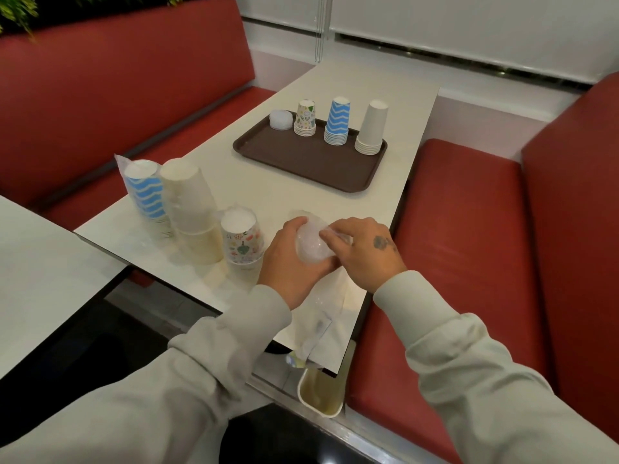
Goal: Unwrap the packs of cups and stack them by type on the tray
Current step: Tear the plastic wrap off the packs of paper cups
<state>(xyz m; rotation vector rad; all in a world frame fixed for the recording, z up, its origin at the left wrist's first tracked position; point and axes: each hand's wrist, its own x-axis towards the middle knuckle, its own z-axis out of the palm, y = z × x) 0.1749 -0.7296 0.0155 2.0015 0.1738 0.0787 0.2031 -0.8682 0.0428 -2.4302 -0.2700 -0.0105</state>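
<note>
With left hand [290, 261], gripping clear cups [310, 245] round the side, fingers curled. With right hand [365, 249], pinching wrap [318, 323] at the stack's far end. Holding the cups just above the table [268, 195], near its front edge, just beside the floral pack [242, 239] and well apart from the tray [301, 165].

Probable faults:
- Squeezing too hard while pulling: risking crushed or cracked thin walls.
- Pulling wrap against a loose grip: risking cups sliding out and scattering.
- Swinging the left hand sideways: risking toppling the floral pack.
- Leaving slack wrap hanging over the front edge: risking snagging.

Orientation: lying tilted, long axis running from the person toward the tray, far end raised, slack wrap trailing off the near end. Not showing which end is the rim, clear plastic blurring it.
</note>
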